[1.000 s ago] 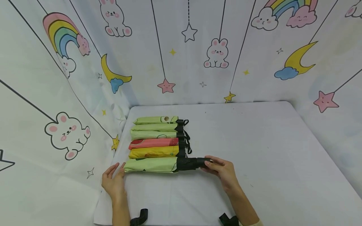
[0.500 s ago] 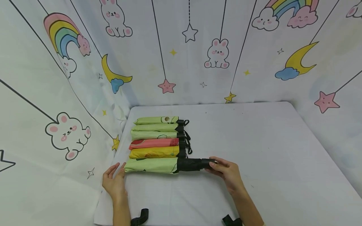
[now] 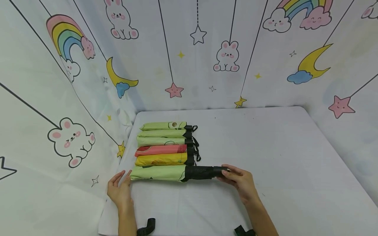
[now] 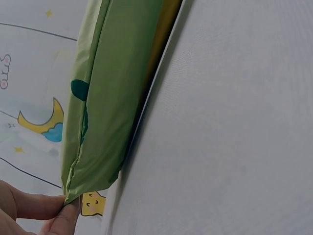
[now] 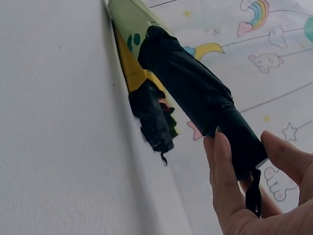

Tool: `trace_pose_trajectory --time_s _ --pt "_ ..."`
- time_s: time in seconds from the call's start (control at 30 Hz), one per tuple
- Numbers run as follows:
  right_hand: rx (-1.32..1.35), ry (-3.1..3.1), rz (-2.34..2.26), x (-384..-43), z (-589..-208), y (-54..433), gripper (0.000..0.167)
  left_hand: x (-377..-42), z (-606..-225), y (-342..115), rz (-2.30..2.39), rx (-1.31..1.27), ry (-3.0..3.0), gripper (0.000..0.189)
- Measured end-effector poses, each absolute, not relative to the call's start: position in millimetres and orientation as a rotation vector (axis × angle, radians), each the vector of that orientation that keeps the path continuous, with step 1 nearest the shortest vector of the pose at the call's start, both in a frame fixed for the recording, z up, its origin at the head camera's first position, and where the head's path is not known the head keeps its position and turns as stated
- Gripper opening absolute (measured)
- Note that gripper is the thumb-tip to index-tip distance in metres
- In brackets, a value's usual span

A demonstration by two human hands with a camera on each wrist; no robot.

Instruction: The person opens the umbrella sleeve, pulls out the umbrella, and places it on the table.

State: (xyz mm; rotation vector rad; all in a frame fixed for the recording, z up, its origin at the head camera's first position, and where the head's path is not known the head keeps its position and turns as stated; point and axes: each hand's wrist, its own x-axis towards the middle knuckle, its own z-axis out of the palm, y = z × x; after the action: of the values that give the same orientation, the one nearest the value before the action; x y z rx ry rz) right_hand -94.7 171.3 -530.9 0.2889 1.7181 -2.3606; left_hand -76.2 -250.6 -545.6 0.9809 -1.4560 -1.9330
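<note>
A folded black umbrella [image 3: 199, 172] lies partly inside a light green sleeve [image 3: 160, 173], its black end sticking out to the right. My left hand [image 3: 120, 190] pinches the closed left tip of the sleeve between thumb and finger, as the left wrist view shows up close. At the other end, my right hand [image 3: 240, 183] holds the umbrella's handle end [image 5: 239, 142] between thumb and fingers. A black wrist strap [image 5: 254, 193] hangs from that end. How much of the umbrella is inside the sleeve is hidden.
Behind the sleeve lie several more sleeved umbrellas in a row: a yellow one [image 3: 162, 159], a red one [image 3: 162, 149] and green ones [image 3: 162, 133], black ends to the right. A white table [image 3: 265, 147] carries them, with a cartoon-printed cloth [image 3: 195, 72] behind.
My right hand has moved to the right with the umbrella's handle end, and more of the black umbrella shows outside the sleeve. My left hand stays at the sleeve's tip.
</note>
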Motion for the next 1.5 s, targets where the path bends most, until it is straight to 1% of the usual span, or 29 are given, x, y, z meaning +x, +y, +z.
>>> trace_pose_trajectory --time_s 0.43,0.67,0.93,1.23,1.5 --pt "0.314 1.706 -2.374 -92 -531 183 0.058 -75 -548 -254 -1.941 1.000 -1.452 0.041" --pt "0.285 1.701 -2.376 -91 -532 188 0.060 -74 -548 -254 -1.939 1.020 -1.463 0.042" --pt "0.262 1.736 -2.381 -90 -531 195 0.058 -75 -549 -256 -1.939 1.015 -1.442 0.042" --pt "0.301 1.732 -2.383 -88 -531 202 0.058 -73 -549 -256 -1.926 1.008 -1.446 0.042" --pt "0.314 1.732 -2.403 -84 -531 208 0.055 -73 -547 -256 -1.927 1.018 -1.440 0.040"
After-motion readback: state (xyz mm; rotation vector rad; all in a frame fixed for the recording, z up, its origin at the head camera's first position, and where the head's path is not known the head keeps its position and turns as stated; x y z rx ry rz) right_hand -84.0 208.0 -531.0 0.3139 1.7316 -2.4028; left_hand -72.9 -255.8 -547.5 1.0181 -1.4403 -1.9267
